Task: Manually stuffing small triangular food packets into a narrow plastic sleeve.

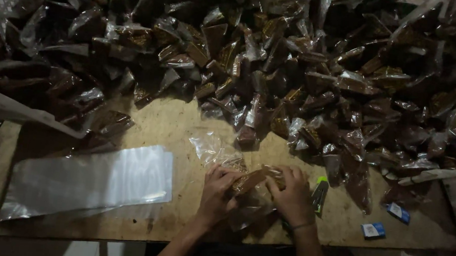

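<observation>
My left hand (217, 195) and my right hand (291, 195) both grip a small brown packet in clear plastic wrap (251, 181) over the near edge of a wooden board (174, 124). The loose end of the clear bag (213, 148) sticks up and away from my hands. A thin band circles my right wrist. A large heap of similar wrapped brown packets (277, 56) covers the far half of the board.
A stack of flat empty clear bags (94, 180) lies to the left of my hands. A dark tool with a yellow-green tip (320, 195) lies just right of my right hand. Two small blue and white boxes (386, 221) rest near the board's right front edge.
</observation>
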